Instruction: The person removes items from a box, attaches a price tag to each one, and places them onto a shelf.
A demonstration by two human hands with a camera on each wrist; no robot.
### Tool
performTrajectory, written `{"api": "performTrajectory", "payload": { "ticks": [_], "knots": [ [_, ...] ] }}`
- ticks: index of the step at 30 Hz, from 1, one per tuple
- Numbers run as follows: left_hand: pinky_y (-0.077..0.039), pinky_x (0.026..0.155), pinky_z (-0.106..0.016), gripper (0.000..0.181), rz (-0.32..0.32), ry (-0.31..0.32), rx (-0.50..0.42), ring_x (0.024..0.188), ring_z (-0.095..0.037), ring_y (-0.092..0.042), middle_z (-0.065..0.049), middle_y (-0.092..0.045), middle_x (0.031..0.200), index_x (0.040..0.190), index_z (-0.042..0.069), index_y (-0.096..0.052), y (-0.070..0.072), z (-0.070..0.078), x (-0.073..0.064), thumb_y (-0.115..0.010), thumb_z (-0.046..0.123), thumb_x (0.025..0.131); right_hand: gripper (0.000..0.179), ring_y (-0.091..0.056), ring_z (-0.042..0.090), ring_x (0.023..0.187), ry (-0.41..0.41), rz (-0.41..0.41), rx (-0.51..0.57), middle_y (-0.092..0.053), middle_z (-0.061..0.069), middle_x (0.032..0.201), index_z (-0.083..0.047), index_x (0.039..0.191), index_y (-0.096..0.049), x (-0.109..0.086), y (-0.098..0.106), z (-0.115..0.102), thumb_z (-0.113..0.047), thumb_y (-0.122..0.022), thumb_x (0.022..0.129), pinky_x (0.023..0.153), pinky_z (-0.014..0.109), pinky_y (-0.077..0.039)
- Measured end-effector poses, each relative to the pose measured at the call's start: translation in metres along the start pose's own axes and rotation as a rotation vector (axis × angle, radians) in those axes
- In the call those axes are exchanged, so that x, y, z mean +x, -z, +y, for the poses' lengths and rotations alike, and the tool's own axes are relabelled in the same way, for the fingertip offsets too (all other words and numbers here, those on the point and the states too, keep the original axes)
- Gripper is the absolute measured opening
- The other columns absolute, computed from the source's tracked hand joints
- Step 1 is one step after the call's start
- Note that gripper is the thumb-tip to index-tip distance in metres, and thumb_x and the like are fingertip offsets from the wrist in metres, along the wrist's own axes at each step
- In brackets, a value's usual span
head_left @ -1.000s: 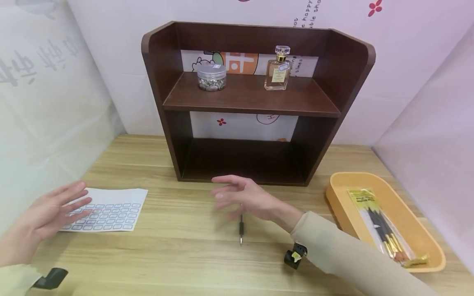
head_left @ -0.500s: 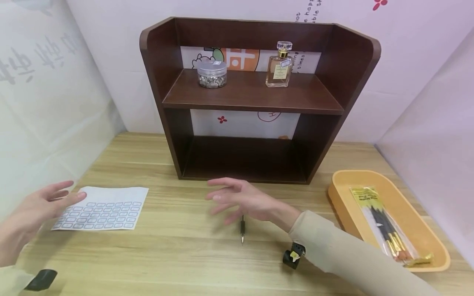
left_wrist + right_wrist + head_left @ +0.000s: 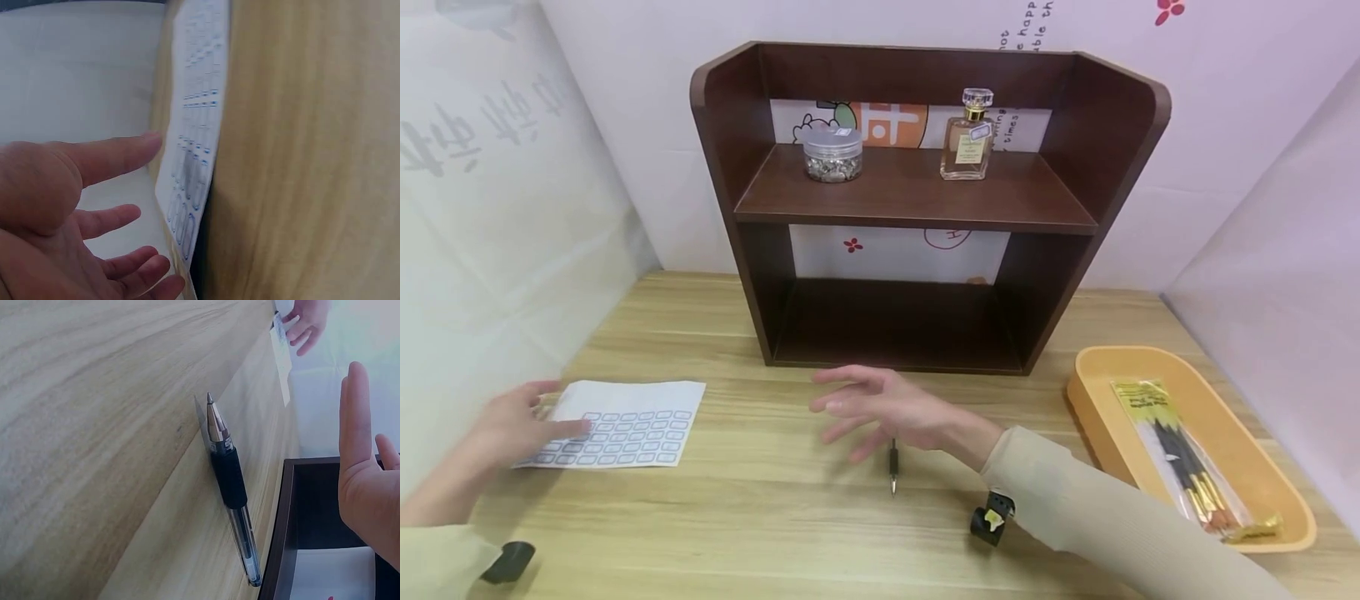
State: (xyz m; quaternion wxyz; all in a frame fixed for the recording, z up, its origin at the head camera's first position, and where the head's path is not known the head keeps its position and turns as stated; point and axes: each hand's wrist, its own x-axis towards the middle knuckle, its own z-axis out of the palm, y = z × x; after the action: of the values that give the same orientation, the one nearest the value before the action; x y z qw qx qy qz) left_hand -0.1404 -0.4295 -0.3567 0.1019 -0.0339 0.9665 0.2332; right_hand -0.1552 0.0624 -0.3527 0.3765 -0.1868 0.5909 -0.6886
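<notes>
A white sheet of blue-bordered label stickers (image 3: pixel 642 433) lies on the table at the left. Over its left end is my left hand (image 3: pixel 512 429), thumb stretched across the labels and fingers spread; in the left wrist view the hand (image 3: pixel 81 206) holds nothing. My right hand (image 3: pixel 895 408) hovers in front of the shelf, fingers apart and loosely bent, with nothing in them. Below it a black gel pen (image 3: pixel 893 467) rests on the wood, its tip toward me. The right wrist view shows the whole pen (image 3: pixel 230 481), uncapped, beside the right hand (image 3: pixel 369 469).
A dark brown two-tier shelf (image 3: pixel 917 218) stands at the back. On its upper board are a clear lidded jar (image 3: pixel 833 157) of silvery bits and a perfume bottle (image 3: pixel 967 142) bearing a small label. An orange tray (image 3: pixel 1247 433) at the right holds packaged paintbrushes (image 3: pixel 1180 458).
My left hand has first lifted off the label sheet's edge, then shifted right and down over it. The right hand has drifted slightly left above the pen.
</notes>
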Motion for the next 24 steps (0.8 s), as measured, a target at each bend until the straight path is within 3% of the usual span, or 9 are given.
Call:
{"api": "performTrajectory", "payload": {
  "ticks": [3,7,19,21,24],
  "knots": [
    [-0.036,0.090,-0.072,0.089,0.025,-0.045,0.094,0.114,-0.071,-0.035,-0.056,-0.032,0.128,0.136,-0.022,-0.033,-0.006,0.003,0.001,-0.080,0.034,0.084,0.051,-0.066,0.039,0.111,-0.006,-0.010,-0.004,-0.054,0.019,0.144,-0.021,0.148,-0.049,0.000,0.000,0.001,-0.017,-0.064,0.099,0.077,0.055,-0.058],
    [-0.037,0.089,-0.073,0.085,0.037,-0.061,0.135,0.112,-0.071,-0.036,-0.056,-0.033,0.127,0.133,-0.021,-0.035,-0.010,0.008,0.000,-0.082,0.028,0.081,0.050,-0.066,0.039,0.111,0.000,-0.018,-0.008,-0.052,0.020,0.144,-0.021,0.147,-0.050,0.000,0.001,0.001,-0.018,-0.064,0.099,0.076,0.054,-0.059],
    [-0.036,0.092,-0.072,0.081,0.030,-0.051,0.040,0.113,-0.069,-0.038,-0.055,-0.034,0.128,0.138,-0.024,-0.030,-0.012,0.019,-0.004,-0.077,0.012,0.083,0.051,-0.063,0.046,0.113,0.016,-0.016,-0.007,-0.052,0.022,0.144,-0.018,0.146,-0.050,-0.003,0.005,-0.001,-0.016,-0.065,0.098,0.077,0.058,-0.057],
    [-0.041,0.089,-0.067,0.078,0.033,-0.055,0.010,0.113,-0.066,-0.042,-0.052,-0.037,0.129,0.139,-0.023,-0.030,-0.012,0.020,-0.004,-0.075,0.009,0.084,0.051,-0.062,0.047,0.113,0.024,-0.014,-0.009,-0.052,0.022,0.144,-0.017,0.146,-0.050,-0.004,0.006,-0.002,-0.017,-0.066,0.098,0.077,0.059,-0.057],
    [-0.051,0.079,-0.046,0.072,0.044,-0.069,-0.033,0.110,-0.061,-0.050,-0.048,-0.044,0.127,0.140,-0.021,-0.034,-0.013,0.021,-0.005,-0.073,0.006,0.085,0.051,-0.063,0.047,0.112,0.037,-0.009,-0.013,-0.052,0.022,0.144,-0.016,0.146,-0.051,-0.006,0.008,-0.003,-0.017,-0.066,0.097,0.078,0.062,-0.056]
  ]
}}
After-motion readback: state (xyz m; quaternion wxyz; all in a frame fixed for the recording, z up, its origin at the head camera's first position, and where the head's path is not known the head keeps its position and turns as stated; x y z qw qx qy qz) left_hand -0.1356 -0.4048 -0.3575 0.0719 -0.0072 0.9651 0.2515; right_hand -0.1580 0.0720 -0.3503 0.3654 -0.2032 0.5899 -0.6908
